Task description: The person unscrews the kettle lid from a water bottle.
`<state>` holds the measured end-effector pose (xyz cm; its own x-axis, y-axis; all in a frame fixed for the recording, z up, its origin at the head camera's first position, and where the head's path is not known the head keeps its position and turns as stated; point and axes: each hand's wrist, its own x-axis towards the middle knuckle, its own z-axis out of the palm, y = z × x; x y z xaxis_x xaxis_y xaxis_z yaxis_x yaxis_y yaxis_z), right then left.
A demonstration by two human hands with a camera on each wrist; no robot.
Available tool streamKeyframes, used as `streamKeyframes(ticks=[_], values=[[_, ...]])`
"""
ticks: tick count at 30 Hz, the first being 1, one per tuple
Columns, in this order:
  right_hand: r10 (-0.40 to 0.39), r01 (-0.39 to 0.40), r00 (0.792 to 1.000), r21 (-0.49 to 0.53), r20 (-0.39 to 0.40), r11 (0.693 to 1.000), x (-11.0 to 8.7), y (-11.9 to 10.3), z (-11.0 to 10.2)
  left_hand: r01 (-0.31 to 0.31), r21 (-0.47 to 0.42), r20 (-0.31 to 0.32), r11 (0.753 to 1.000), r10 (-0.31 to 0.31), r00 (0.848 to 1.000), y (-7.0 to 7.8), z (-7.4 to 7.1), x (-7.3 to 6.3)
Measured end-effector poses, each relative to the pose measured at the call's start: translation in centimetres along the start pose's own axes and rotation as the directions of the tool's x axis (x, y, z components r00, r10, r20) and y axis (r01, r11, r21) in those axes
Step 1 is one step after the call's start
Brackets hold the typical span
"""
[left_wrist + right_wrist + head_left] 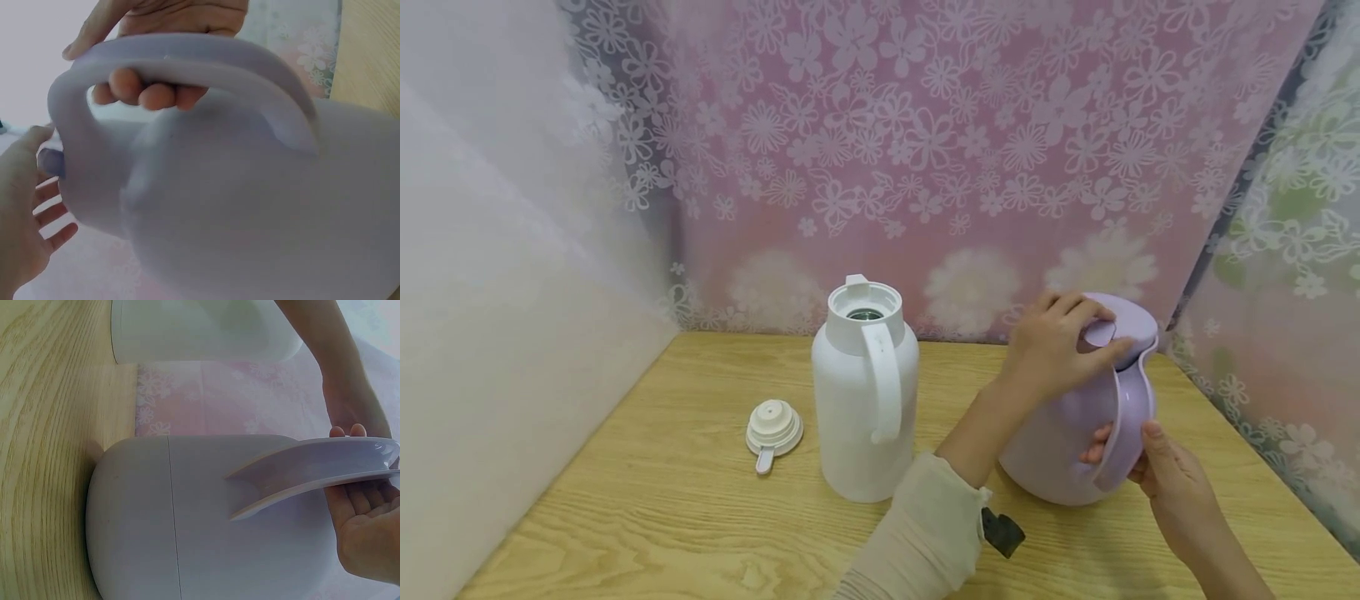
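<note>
A light purple vacuum jug [1060, 433] stands at the right of the wooden table, its handle [1131, 421] turned toward me. My right hand [1183, 492] grips that handle; the fingers [153, 95] pass through the loop. On top, my left hand [1056, 346] holds the lid [1126, 321], thumb and fingers on either side of its small tab [51, 161]. Left of it is a white vacuum jug [865, 417] with an uncovered mouth and its own handle facing me. A cream stopper [773, 429] with a short tab lies beside the white jug.
The wooden table [647, 517] runs back to a pink flowered curtain [880, 167]. Pale sheets hang along the left [527, 250] and right sides. A black strap [1002, 532] shows by my left sleeve, which crosses in front of the gap between the jugs.
</note>
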<state>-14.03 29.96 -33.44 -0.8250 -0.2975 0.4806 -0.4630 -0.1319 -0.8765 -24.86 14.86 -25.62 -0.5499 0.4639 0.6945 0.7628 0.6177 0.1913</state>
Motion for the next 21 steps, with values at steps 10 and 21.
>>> streamKeyframes(ticks=[10, 21], values=[[-0.03, 0.03, 1.0, 0.005, 0.008, 1.0, 0.1, 0.2, 0.0, -0.086, -0.334, -0.031, 0.939, 0.08, 0.996, -2.5, 0.6, -0.1], [-0.062, 0.062, 0.998, 0.008, 0.022, 0.998, 0.2, 0.4, 0.1, -0.092, -0.378, -0.025, 0.921, 0.089, 0.996, -2.7, 0.8, -0.3]])
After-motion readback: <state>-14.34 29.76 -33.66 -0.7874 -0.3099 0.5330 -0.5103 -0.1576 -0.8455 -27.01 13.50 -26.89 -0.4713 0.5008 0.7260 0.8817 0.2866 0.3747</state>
